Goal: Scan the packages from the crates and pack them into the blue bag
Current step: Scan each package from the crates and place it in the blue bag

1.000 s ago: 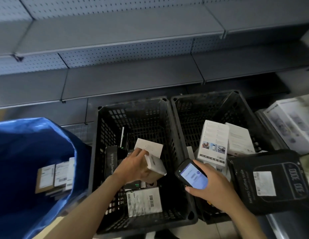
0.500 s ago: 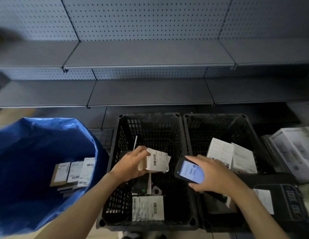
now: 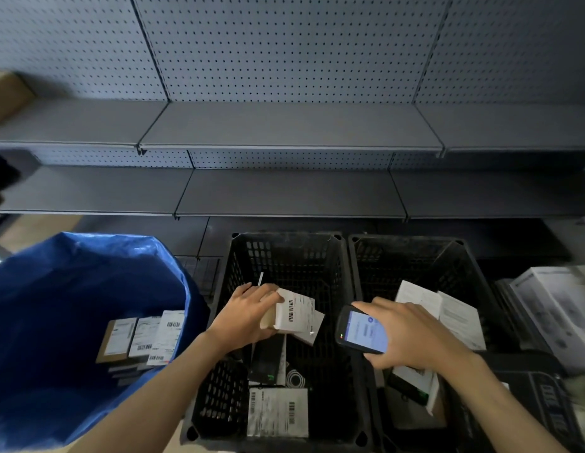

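1. Left hand [image 3: 248, 317] first: the fingers are curled over the top edge and the thumb is tucked below, gripping a white package [image 3: 296, 313] above the left crate [image 3: 286, 253].
2. The right hand [image 3: 412, 336] is wrapped round a handheld scanner [image 3: 361, 330]. Its lit screen faces up, and it sits over the wall between the left crate and the right crate [image 3: 415, 253].
3. Here's the relation that counts: the package sits just left of the scanner, near but not touching, and the scanner's top end is aimed at it. My read is that the scan is the step in hand.
4. The package's labelled face is tilted up and towards the scanner, with its barcode close to the left hand's fingertips. The fingers look clear of the bars.
5. As for looks, it's a small, white, rigid carton with a printed label and black barcode, and probably light. A second pale piece shows beneath its right corner; I can't tell whether that is gripped too.
6. Further out, the blue bag [image 3: 72, 289] stands to the left with its mouth open, and labelled packages [image 3: 144, 335] lie inside. The left hand is the nearer one for the drop.
7. Plenty remains: a flat labelled package [image 3: 278, 411] lies low in the left crate, and white boxes [image 3: 448, 315] lie in the right crate.
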